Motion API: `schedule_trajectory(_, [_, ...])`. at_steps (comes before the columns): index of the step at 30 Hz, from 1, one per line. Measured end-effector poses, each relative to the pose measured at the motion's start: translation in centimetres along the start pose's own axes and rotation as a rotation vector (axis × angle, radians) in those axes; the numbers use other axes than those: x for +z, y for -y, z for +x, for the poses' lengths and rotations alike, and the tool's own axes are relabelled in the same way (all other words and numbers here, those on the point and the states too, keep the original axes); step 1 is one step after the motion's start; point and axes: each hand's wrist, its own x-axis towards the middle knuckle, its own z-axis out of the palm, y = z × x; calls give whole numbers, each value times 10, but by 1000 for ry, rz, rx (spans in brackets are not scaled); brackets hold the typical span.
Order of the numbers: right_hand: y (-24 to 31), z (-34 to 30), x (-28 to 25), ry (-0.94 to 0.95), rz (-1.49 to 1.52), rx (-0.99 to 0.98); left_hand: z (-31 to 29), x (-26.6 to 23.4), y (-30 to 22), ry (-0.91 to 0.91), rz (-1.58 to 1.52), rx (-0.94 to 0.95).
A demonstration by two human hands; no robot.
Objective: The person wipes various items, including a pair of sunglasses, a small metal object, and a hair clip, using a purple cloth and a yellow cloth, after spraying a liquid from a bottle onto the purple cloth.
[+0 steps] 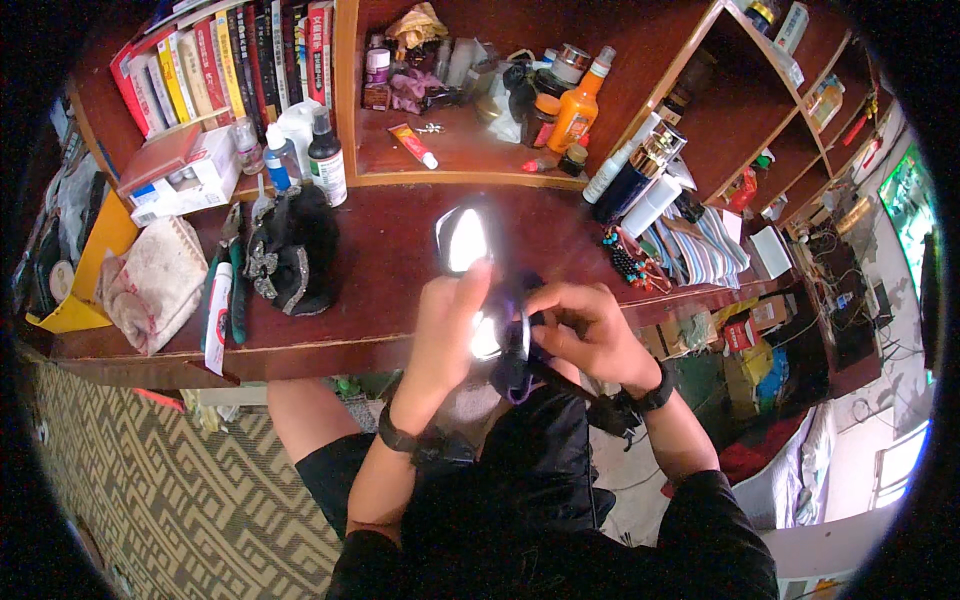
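A dark purple and black object (513, 372) is between my hands, over the desk's front edge and my lap. Two patches on it glare bright white, so its kind cannot be made out. My left hand (447, 312) grips its left side, thumb up between the bright patches. On the other side my right hand (585, 325) has its fingers bent and pinched at the rim, next to a pale curved edge. What exactly the right fingertips hold is hidden. Both wrists wear black bands.
Across the dark red desk (390, 270) lie a black sparkly hair accessory (295, 250), pliers (236, 300), a white tube (217, 318) and a stained cloth (160, 280). Bottles (327, 160), books (215, 65) and a striped cloth (700, 245) stand or lie farther back.
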Motion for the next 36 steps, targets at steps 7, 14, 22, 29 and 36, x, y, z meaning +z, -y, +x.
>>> schedule_trajectory(7, [1,1,6,189,253,-12,3,1,17,-32,-126,41])
schedule_trajectory(14, [13,9,7,229,-46,-144,3,2,12,24,-258,-23])
schedule_trajectory(22, [30,31,20,-170,-550,-413,6,15,5,-303,-638,25])
schedule_trajectory(29, [55,80,-51,-596,-680,-578,2,0,-6,-84,-479,36])
schedule_trajectory(36, [48,76,-50,-307,-724,-620,2,-11,-8,-91,-645,20])
